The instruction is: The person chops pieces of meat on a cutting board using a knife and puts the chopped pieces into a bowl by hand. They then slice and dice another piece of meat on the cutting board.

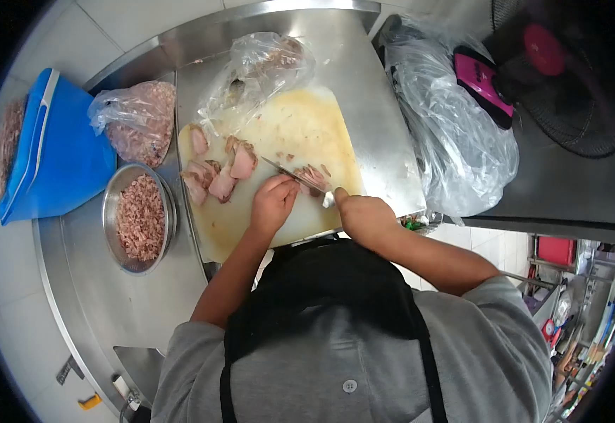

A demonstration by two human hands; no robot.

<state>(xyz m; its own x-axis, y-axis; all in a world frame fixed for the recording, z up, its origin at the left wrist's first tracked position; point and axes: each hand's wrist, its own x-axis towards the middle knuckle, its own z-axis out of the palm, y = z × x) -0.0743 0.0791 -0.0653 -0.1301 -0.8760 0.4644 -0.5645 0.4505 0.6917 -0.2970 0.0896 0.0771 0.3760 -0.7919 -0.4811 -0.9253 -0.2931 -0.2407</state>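
Note:
My right hand (349, 209) is closed round the white handle of a knife (294, 175), whose blade points up and left over the cutting board (321, 127). Cut meat slices (313, 178) lie at the blade. Beside them, my left hand (275, 200) has its fingers curled together at the meat's left edge; whether they grip a piece is hidden. Larger pink meat chunks (242, 163) rest on the left part of the yellowed board. At the board's top edge lies a clear plastic bag (258, 67) with meat inside.
A metal bowl (113, 233) of diced meat, a bag of diced meat (142, 127) and a blue container (75, 148) are at left. To the right are clear plastic bags (448, 134), a pink and black device (485, 86) and a fan (568, 92).

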